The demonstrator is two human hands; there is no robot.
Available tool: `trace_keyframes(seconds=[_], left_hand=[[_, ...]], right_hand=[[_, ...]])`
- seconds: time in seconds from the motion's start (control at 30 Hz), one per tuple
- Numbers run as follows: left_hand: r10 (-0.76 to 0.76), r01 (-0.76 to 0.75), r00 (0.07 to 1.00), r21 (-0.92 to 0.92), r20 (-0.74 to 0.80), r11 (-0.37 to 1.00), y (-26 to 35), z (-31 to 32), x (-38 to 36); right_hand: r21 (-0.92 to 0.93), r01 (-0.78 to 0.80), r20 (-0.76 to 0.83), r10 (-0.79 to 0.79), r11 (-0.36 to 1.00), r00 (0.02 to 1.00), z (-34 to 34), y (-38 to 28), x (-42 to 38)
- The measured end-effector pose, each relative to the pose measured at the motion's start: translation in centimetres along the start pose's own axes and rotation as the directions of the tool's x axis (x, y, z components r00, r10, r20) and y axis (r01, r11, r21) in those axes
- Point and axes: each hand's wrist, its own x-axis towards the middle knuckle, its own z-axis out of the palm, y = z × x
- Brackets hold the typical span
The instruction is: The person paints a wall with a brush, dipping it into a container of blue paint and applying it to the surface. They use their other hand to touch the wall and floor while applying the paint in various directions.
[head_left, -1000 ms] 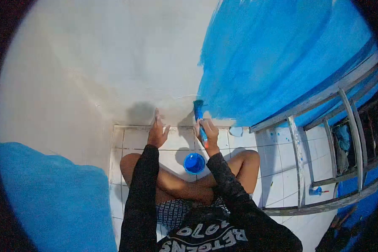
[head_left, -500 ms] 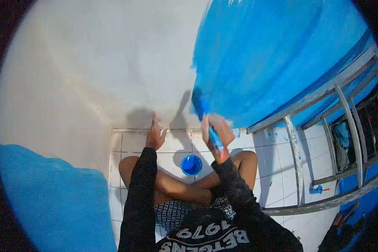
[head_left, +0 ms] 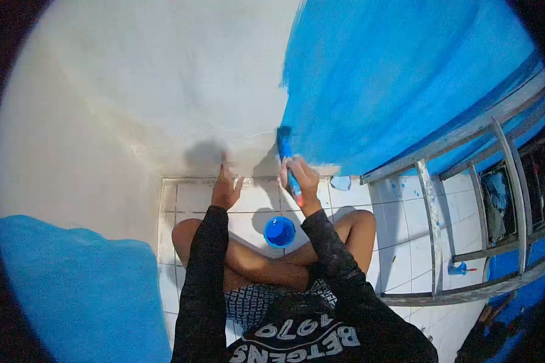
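Observation:
My right hand (head_left: 306,180) grips a paintbrush (head_left: 285,146) by its blue-smeared, red-ended handle. The dark bristles lie at the left edge of the blue paint (head_left: 357,91), low on the white wall (head_left: 224,72). My left hand (head_left: 224,189) is held out near the foot of the wall, fingers stretched, nothing in it. Between my crossed legs and the wall, a small tub of blue paint (head_left: 279,232) stands on the tiled floor, below both hands.
On the right, a paint-spotted wooden ladder (head_left: 431,224) leans across the painted wall. Beyond its rungs, a blue container (head_left: 457,268) with a red-tipped stick sits on the floor. A pale scrap (head_left: 341,183) lies at the wall's base. More blue paint (head_left: 79,284) covers the lower left wall.
My right hand has shifted a little left and up, and the brush handle now stands more upright. My left hand stays near the same place, fingers still stretched.

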Motion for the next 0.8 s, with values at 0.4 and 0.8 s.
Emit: trace_keyframes(seconds=[0.4,0.8], left_hand=[[-0.046,0.046,0.996,-0.003,0.081,0.999,-1.1,0.4,-0.1],[0.046,-0.046,0.999,0.003,0.022,0.999,-1.3,0.6,0.0]], right_hand=[[0.217,-0.189,0.177,0.152,0.958,0.972,-5.7,-4.3,5.4],[-0.018,0.069,-0.242,-0.071,0.997,0.968,-1.7,-1.6,6.2]])
